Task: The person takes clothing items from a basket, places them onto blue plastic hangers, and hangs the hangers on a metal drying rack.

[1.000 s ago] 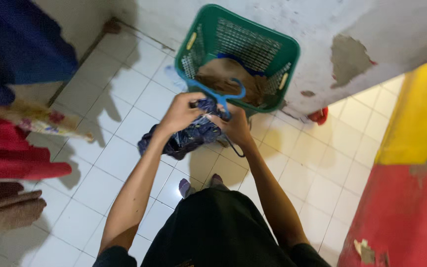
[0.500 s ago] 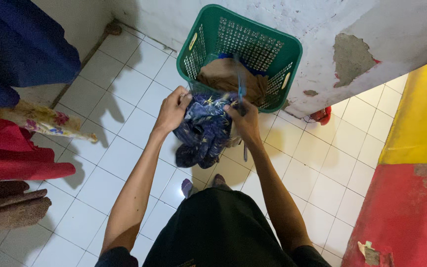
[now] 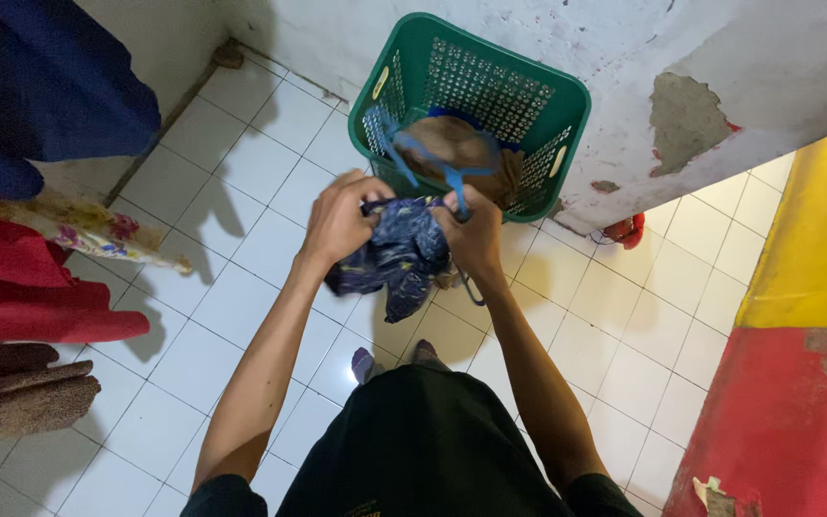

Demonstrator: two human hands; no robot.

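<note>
While a dark blue patterned garment (image 3: 396, 257) bunches between them, the left hand (image 3: 339, 218) and right hand (image 3: 474, 235) have their fingers closed tight on its cloth. A blue hanger (image 3: 430, 158) rises just above the right fingers. Beyond it stands a green basket (image 3: 567, 103) holding brown cloth (image 3: 452, 144), on the white tiled floor (image 3: 241, 230).

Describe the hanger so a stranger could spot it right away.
Find the green laundry basket against the white wall. Just in front of it, the right hand holds a thin blue plastic hanger over dark patterned cloth; nothing else there is bright blue.
</note>
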